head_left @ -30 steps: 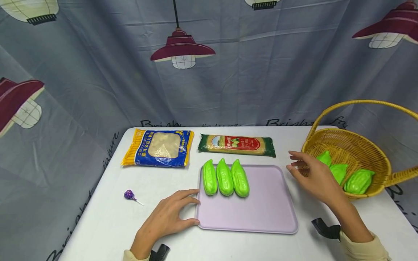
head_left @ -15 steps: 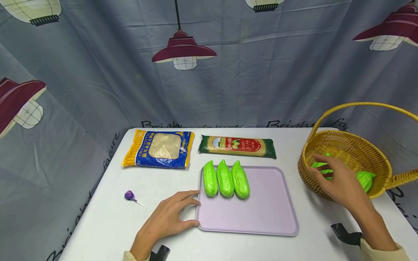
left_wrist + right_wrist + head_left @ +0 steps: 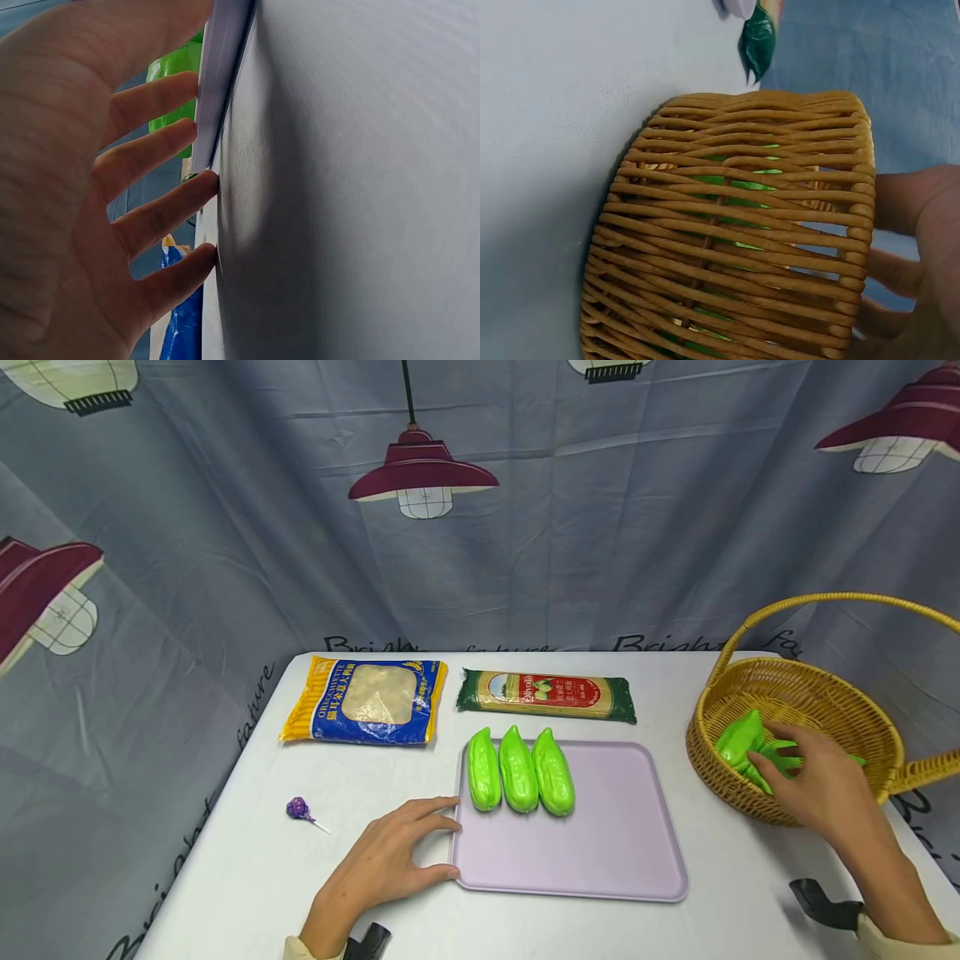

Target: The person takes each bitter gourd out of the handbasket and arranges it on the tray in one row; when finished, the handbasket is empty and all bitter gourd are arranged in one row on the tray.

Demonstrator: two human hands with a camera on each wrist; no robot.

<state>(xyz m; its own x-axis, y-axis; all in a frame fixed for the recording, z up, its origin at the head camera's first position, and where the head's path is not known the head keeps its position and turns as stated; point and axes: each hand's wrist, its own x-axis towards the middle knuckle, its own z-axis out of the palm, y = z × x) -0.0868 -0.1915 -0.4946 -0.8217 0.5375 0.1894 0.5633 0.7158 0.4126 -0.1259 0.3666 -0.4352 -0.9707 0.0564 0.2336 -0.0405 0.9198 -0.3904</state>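
My left hand [image 3: 386, 852] rests at the left edge of the lilac tray [image 3: 600, 852], thumb and fingertips spread along its rim; the left wrist view shows those fingers [image 3: 161, 154] apart. Three glossy green toy bitter melons [image 3: 517, 772] lie side by side on the tray's upper left. My right hand [image 3: 828, 785] reaches into the yellow wicker basket [image 3: 720, 785], among more green bitter melons [image 3: 738, 739]. One lies between its thumb and fingers; whether they grip it cannot be told. From the right wrist, the woven basket wall [image 3: 727, 225] hides the fingertips.
Behind the tray lie a green pasta packet [image 3: 546, 693] and a blue-and-yellow pasta bag [image 3: 367, 702]. A purple lollipop [image 3: 300, 810] is on the white table, left of the tray. The basket's tall handle [image 3: 840, 597] arches above its opening. A grey curtain hangs behind.
My right hand has moved right from beside the basket's left rim down into it, among the bitter melons. The left hand and the tray have stayed in place.
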